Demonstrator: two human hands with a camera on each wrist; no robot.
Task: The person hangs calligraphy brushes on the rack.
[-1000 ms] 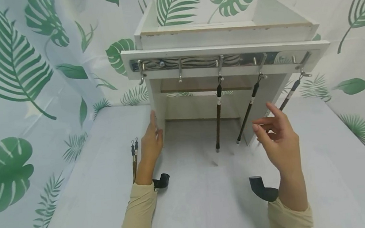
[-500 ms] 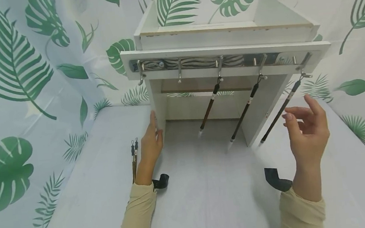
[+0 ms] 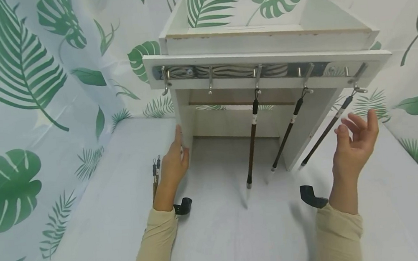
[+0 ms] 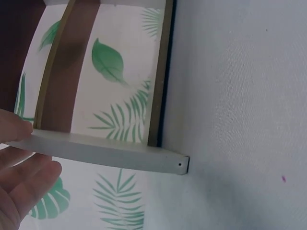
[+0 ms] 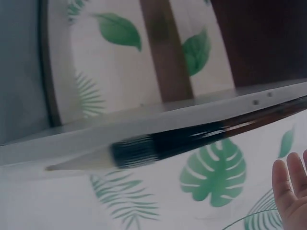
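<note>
My left hand (image 3: 172,166) grips the left side panel (image 4: 110,152) of a white rack, thumb on one face and fingers on the other. To the right of the rack, my right hand (image 3: 355,143) is raised, fingers loosely bent and holding nothing. Beside it hangs a dark-handled calligraphy brush (image 3: 326,131) by its loop from the rightmost hook; its pale bristle tip shows in the right wrist view, where the brush (image 5: 187,141) passes along the right side panel. A middle brush (image 3: 253,136) and another brush (image 3: 288,133) hang from the two hooks farther left.
Two more brushes (image 3: 156,175) lie on the white table (image 3: 234,237), partly behind my left forearm. The rack's front board (image 3: 273,57) carries a row of metal hooks, including a left end hook (image 3: 165,81). A leaf-patterned backdrop (image 3: 112,68) stands behind.
My right hand has moved right, off the rightmost brush, and its fingers have spread. The hanging brushes swing, the middle one most. My left hand keeps its grip; the view shifts slightly.
</note>
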